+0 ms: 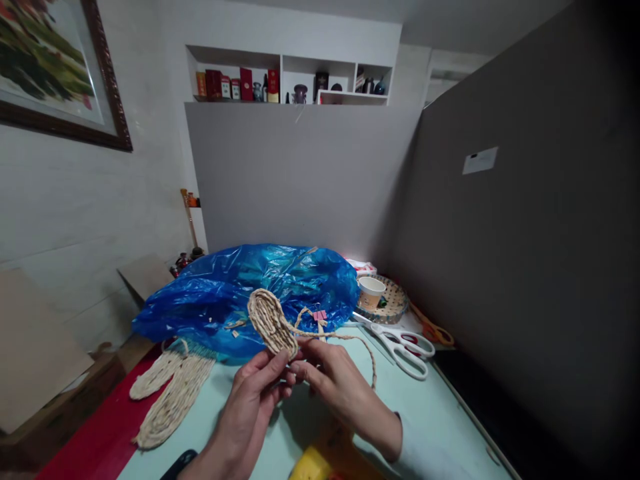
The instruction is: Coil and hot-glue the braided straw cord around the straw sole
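While the left hand (249,402) and right hand (338,385) pinch its near edge shut, the straw mat (270,321) seems light and bendy.

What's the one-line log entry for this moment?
left hand: pinches woven oval at lower end | right hand: pinches same end | braided cord: trails off oval | nearby: blue bag, scissors, paper cup

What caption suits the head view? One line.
Left hand and right hand hold a braided oval before a blue bag, scissors nearby.
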Available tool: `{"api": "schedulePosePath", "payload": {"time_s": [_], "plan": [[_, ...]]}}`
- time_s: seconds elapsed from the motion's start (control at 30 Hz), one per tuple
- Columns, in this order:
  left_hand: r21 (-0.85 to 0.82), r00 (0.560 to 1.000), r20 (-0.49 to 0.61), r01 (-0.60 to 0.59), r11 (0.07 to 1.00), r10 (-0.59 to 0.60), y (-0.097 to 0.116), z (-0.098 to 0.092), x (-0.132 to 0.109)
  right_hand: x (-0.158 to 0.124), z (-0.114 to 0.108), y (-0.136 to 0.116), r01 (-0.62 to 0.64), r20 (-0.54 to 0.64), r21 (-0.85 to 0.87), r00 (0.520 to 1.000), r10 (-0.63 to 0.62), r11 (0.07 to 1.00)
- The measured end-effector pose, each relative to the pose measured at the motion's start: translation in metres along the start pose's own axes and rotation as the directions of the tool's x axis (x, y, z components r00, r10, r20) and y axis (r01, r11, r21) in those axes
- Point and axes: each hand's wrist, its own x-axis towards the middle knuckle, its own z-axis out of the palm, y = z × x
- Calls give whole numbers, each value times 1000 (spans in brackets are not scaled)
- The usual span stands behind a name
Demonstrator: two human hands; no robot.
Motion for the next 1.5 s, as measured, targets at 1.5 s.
{"api": "schedulePosePath", "payload": {"time_s": [1.5], "plan": [[13, 1000, -14, 6, 1000, -6, 6, 1, -2, 4, -23, 11, -234, -143, -127, 966, 215, 964]]}}
